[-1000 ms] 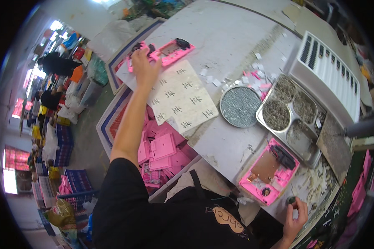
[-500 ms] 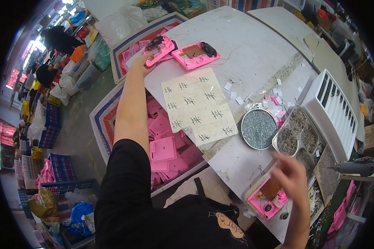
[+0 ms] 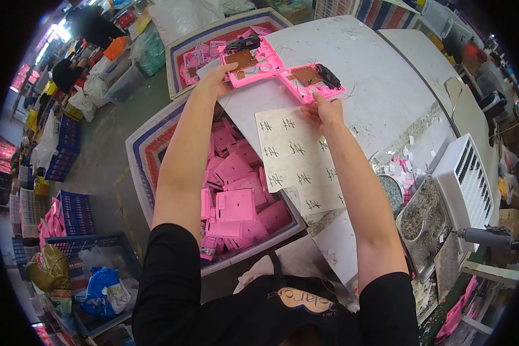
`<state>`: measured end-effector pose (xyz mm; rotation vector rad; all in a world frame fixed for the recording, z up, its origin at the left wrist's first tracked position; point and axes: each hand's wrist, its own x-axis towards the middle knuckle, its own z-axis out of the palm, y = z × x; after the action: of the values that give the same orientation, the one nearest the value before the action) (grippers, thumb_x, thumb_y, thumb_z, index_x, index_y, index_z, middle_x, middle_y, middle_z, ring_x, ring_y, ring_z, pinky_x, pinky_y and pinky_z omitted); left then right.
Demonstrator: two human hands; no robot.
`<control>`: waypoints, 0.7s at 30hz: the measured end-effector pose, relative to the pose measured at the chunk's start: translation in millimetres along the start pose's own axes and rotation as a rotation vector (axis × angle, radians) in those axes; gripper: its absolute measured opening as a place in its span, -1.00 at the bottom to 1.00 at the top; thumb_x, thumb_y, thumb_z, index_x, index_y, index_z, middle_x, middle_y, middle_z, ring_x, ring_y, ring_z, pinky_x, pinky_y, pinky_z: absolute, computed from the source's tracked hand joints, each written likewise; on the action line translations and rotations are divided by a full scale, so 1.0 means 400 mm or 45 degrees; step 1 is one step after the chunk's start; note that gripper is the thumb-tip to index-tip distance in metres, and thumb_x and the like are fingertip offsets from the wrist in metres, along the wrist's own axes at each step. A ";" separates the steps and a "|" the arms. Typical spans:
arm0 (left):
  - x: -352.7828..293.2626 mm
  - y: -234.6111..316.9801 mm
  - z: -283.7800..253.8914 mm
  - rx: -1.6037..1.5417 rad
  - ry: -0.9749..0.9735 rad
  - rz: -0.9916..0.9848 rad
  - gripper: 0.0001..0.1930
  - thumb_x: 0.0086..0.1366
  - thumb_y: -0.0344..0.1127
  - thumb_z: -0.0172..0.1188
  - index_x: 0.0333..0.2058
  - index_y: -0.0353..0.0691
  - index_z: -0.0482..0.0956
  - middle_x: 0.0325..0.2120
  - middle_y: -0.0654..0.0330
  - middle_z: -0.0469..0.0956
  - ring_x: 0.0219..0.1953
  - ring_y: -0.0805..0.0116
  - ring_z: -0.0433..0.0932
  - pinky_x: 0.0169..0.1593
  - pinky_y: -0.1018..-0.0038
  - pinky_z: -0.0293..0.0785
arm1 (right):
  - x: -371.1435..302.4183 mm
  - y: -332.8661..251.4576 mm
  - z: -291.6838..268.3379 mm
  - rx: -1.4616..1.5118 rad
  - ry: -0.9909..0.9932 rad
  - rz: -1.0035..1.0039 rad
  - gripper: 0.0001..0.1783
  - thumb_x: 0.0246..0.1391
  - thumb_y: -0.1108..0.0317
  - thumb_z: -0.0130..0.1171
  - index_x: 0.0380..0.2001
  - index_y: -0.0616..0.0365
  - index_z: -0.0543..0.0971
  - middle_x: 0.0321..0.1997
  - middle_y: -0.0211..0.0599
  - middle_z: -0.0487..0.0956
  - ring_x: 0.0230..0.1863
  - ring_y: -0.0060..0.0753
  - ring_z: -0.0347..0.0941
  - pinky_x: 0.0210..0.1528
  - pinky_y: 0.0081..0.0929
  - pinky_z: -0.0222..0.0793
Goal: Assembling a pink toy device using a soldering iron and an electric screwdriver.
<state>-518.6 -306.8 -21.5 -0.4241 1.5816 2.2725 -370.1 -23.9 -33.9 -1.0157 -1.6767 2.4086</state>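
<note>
My left hand [image 3: 218, 81] grips the near left edge of a pink plastic housing [image 3: 266, 64], held tilted at the table's far left, beside the far bin. Inside the housing are a brown circuit board, a black part and thin wires. My right hand [image 3: 327, 109] has its fingers closed on the near edge of a second pink housing [image 3: 297, 86], similarly fitted with a brown board, black part and loose wires. The two housings meet or overlap at their corners. Below them lies a cream sheet [image 3: 282, 164] with handwritten marks, partly covered by my right forearm.
A striped bin [image 3: 150, 151] of pink panels [image 3: 235, 206] stands left of the table [image 3: 328, 49]; the far bin [image 3: 181, 52] holds more pink parts. At right are a round pan [image 3: 391, 193] of small metal pieces, a screw-filled metal tray [image 3: 424, 271] and a white slotted rack [image 3: 452, 187].
My right hand has moved from the near right, up and left, onto the second housing. My left hand has swung its housing rightward from over the far bin. The view has shifted.
</note>
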 end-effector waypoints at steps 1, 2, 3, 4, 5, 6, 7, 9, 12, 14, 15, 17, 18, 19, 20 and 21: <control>-0.011 0.005 -0.015 -0.002 0.001 0.015 -0.65 0.31 -0.38 0.33 0.03 -0.27 0.53 -0.10 0.04 0.63 -0.11 0.12 0.65 -0.01 0.15 0.65 | 0.016 -0.002 0.004 -0.035 -0.042 -0.029 -0.50 0.21 0.39 0.26 0.10 0.33 0.29 -0.17 -0.02 0.59 -0.41 -0.22 0.66 -0.58 -0.40 0.61; -0.027 0.004 -0.022 -0.002 -0.003 0.022 -0.65 0.31 -0.38 0.33 0.04 -0.28 0.53 -0.10 0.03 0.63 -0.11 0.12 0.65 -0.01 0.15 0.65 | 0.027 -0.002 0.000 -0.069 -0.076 -0.054 -0.53 0.21 0.41 0.25 0.08 0.34 0.31 -0.24 -0.08 0.59 -0.44 -0.25 0.65 -0.60 -0.41 0.59; -0.044 -0.001 -0.026 -0.026 -0.005 0.061 -0.65 0.31 -0.38 0.33 0.04 -0.29 0.53 -0.11 0.04 0.63 -0.11 0.13 0.65 -0.02 0.15 0.65 | 0.037 -0.005 -0.008 -0.102 -0.105 -0.082 -0.56 0.20 0.43 0.25 0.05 0.35 0.34 -0.30 -0.13 0.59 -0.46 -0.28 0.65 -0.62 -0.42 0.58; -0.067 -0.011 -0.025 -0.048 -0.010 0.094 -0.66 0.32 -0.38 0.32 0.04 -0.31 0.53 -0.11 0.04 0.63 -0.11 0.13 0.65 -0.02 0.15 0.65 | 0.036 -0.010 -0.018 -0.079 -0.056 -0.125 -0.63 0.21 0.45 0.23 0.01 0.34 0.36 -0.33 -0.15 0.59 -0.48 -0.34 0.61 -0.60 -0.45 0.56; -0.087 -0.020 -0.033 -0.067 -0.009 0.128 -0.66 0.32 -0.39 0.32 0.03 -0.32 0.53 -0.11 0.04 0.63 -0.12 0.14 0.65 -0.03 0.15 0.65 | 0.028 -0.013 -0.023 -0.054 -0.011 -0.164 -0.69 0.21 0.48 0.21 -0.04 0.33 0.39 -0.36 -0.17 0.59 -0.51 -0.39 0.57 -0.58 -0.48 0.54; -0.100 -0.024 -0.047 -0.065 -0.007 0.140 -0.69 0.35 -0.37 0.29 0.02 -0.32 0.53 -0.12 0.07 0.63 -0.12 0.16 0.65 -0.02 0.19 0.65 | 0.020 -0.020 -0.031 -0.027 0.038 -0.205 -0.75 0.22 0.50 0.19 -0.08 0.32 0.42 -0.39 -0.20 0.58 -0.53 -0.45 0.53 -0.57 -0.51 0.52; -0.113 -0.027 -0.059 -0.109 -0.049 0.132 -0.69 0.36 -0.37 0.28 0.03 -0.31 0.53 -0.12 0.07 0.63 -0.12 0.17 0.65 -0.02 0.20 0.64 | 0.020 -0.034 -0.062 0.003 -0.026 -0.201 -0.66 0.18 0.52 0.20 -0.01 0.33 0.40 -0.40 -0.21 0.58 -0.54 -0.45 0.53 -0.58 -0.52 0.50; -0.145 -0.042 -0.088 -0.195 -0.123 0.112 -0.70 0.37 -0.35 0.26 0.03 -0.29 0.54 -0.12 0.08 0.64 -0.12 0.19 0.65 -0.01 0.24 0.64 | 0.029 -0.066 -0.157 0.064 -0.159 -0.186 -0.47 0.11 0.55 0.24 0.15 0.35 0.35 -0.43 -0.25 0.58 -0.57 -0.45 0.52 -0.61 -0.53 0.47; -0.259 -0.080 -0.066 -0.141 -0.203 0.111 -0.70 0.40 -0.32 0.23 0.05 -0.28 0.53 -0.12 0.13 0.64 -0.11 0.26 0.66 0.00 0.28 0.62 | -0.050 -0.124 -0.308 -0.050 -0.090 -0.288 -0.22 0.09 0.56 0.22 0.38 0.31 0.21 -0.45 -0.28 0.57 -0.60 -0.52 0.46 -0.61 -0.56 0.43; -0.343 -0.109 -0.021 -0.086 -0.293 0.105 -0.70 0.40 -0.32 0.23 0.04 -0.28 0.53 -0.14 0.15 0.64 -0.13 0.29 0.65 0.01 0.30 0.62 | -0.113 -0.178 -0.425 -0.152 -0.096 -0.325 -0.14 0.09 0.54 0.22 0.45 0.27 0.13 -0.47 -0.30 0.57 -0.60 -0.55 0.46 -0.61 -0.56 0.42; -0.383 -0.134 0.007 -0.062 -0.350 0.086 -0.71 0.41 -0.32 0.23 0.03 -0.28 0.53 -0.16 0.17 0.63 -0.14 0.30 0.64 0.01 0.31 0.61 | -0.142 -0.199 -0.466 -0.218 -0.066 -0.338 -0.18 0.13 0.53 0.21 0.45 0.26 0.15 -0.48 -0.34 0.56 -0.61 -0.58 0.44 -0.60 -0.59 0.40; -0.448 -0.206 0.057 -0.040 -0.439 0.022 -0.70 0.40 -0.31 0.23 0.04 -0.28 0.52 -0.15 0.17 0.63 -0.14 0.32 0.64 0.01 0.32 0.61 | -0.201 -0.233 -0.552 -0.361 0.002 -0.354 -0.25 0.21 0.51 0.20 0.43 0.23 0.18 -0.48 -0.43 0.54 -0.62 -0.64 0.41 -0.60 -0.64 0.37; -0.476 -0.244 0.082 -0.036 -0.470 -0.021 -0.68 0.40 -0.30 0.24 0.06 -0.29 0.51 -0.12 0.17 0.63 -0.12 0.32 0.65 0.02 0.31 0.62 | -0.208 -0.238 -0.603 -0.379 0.023 -0.344 -0.23 0.21 0.51 0.19 0.45 0.19 0.17 -0.48 -0.44 0.56 -0.60 -0.65 0.44 -0.60 -0.67 0.37; -0.500 -0.273 0.109 -0.031 -0.497 -0.053 -0.66 0.39 -0.29 0.24 0.07 -0.29 0.50 -0.09 0.16 0.63 -0.09 0.31 0.66 0.02 0.30 0.63 | -0.229 -0.247 -0.637 -0.435 0.070 -0.318 -0.23 0.21 0.51 0.20 0.45 0.18 0.17 -0.48 -0.44 0.57 -0.60 -0.64 0.45 -0.60 -0.66 0.37; -0.520 -0.296 0.135 -0.005 -0.493 -0.112 -0.66 0.40 -0.30 0.24 0.07 -0.29 0.50 -0.08 0.16 0.63 -0.09 0.32 0.66 0.00 0.31 0.64 | -0.246 -0.253 -0.660 -0.484 0.108 -0.291 -0.23 0.21 0.51 0.20 0.45 0.17 0.17 -0.48 -0.43 0.57 -0.60 -0.64 0.46 -0.60 -0.66 0.38; -0.536 -0.321 0.162 0.021 -0.486 -0.172 -0.67 0.40 -0.31 0.24 0.08 -0.29 0.49 -0.08 0.16 0.63 -0.09 0.32 0.66 -0.01 0.32 0.65 | -0.262 -0.260 -0.685 -0.533 0.146 -0.263 -0.23 0.20 0.51 0.20 0.45 0.16 0.18 -0.47 -0.42 0.58 -0.60 -0.64 0.47 -0.60 -0.66 0.39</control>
<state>-273.1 -227.0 -15.8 -0.0800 1.3350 2.0848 -177.4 205.7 49.6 -0.9390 -2.1726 1.8798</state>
